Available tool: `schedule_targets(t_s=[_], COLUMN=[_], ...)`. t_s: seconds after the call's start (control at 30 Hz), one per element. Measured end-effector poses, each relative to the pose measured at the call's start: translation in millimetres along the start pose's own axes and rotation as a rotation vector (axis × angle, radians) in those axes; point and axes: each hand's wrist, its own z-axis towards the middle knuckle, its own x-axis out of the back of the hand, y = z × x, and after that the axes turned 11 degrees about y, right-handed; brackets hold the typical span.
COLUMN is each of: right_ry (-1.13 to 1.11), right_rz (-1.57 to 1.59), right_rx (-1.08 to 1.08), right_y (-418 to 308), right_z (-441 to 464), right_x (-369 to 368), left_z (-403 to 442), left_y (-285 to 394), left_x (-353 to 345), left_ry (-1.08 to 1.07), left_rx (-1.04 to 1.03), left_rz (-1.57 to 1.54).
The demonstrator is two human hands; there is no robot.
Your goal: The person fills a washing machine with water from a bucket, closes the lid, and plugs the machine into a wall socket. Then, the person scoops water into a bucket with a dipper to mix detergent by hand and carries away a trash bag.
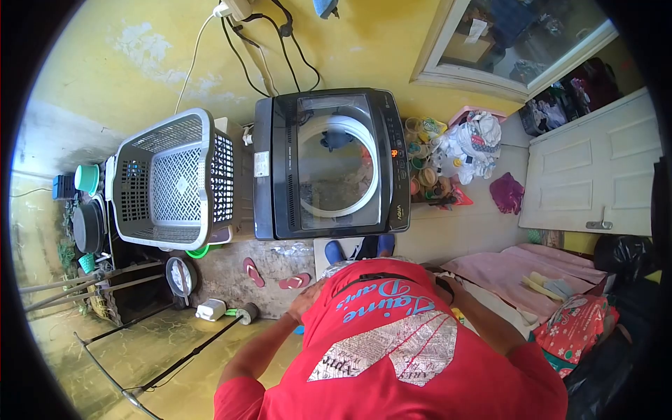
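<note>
My left hand (305,299) is down at my left hip, against the edge of my red T-shirt (364,336); its fingers are mostly hidden. My right hand (449,284) is at my right hip, largely covered by the shirt, so anything in it is not visible. In front of me stands a black top-loading washing machine (280,161), its clear lid down and a red display (395,153) lit. Pale cloth shows dimly through the lid. Left of the machine is a grey laundry basket (203,231), with nothing visible in it.
Red flip-flops (295,281) lie on the concrete. Right of the machine are several containers (420,164) and a pile of white plastic bags (476,143). A purple cloth (506,193) lies near a white door (595,168). A metal rack (196,353) stands lower left.
</note>
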Motion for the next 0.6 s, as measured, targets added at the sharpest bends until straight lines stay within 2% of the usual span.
schedule_targets(t_s=[0.03,0.1,0.13,0.2,0.23,0.3,0.33,0.4,0.43,0.5,0.6], right_ry=[-0.018,0.041,0.117,0.207,0.205,0.132,0.079,0.073,0.118,0.174,0.18], right_rz=[0.018,-0.099,-0.233,0.114,0.591,0.996,0.924,0.931,1.012,0.994,0.843], right_rx=[-0.075,0.033,0.217,-0.03,-0.462,-0.77,-0.644,-0.628,-0.738,-0.806,-0.7], right_y=[-27,-79,-97,-101,-91,-67,-55,-46,-50,-53,-42], right_z=[-7,-27,-36,-33,-20,-4,-6,-6,-6,-7,-7], right_x=[5,6,5,1,-4,-11,-11,-11,-11,-13,-15], left_z=[0,-1,-1,-2,-3,-5,-7,-7,-6,-7,-8], left_y=[1,2,4,4,3,-2,-7,-8,-3,-2,-7], left_x=[0,0,0,0,1,-2,-6,-7,-4,-3,-8], left_ry=[-0.004,0.011,0.03,0.051,0.053,0.055,0.055,0.053,0.05,0.047,0.052], left_rx=[0.011,0.008,-0.007,-0.015,-0.008,-0.003,-0.005,-0.007,-0.006,-0.005,-0.014], left_rz=[0.0,0.025,0.052,0.065,0.054,0.052,0.061,0.072,0.072,0.078,0.105])
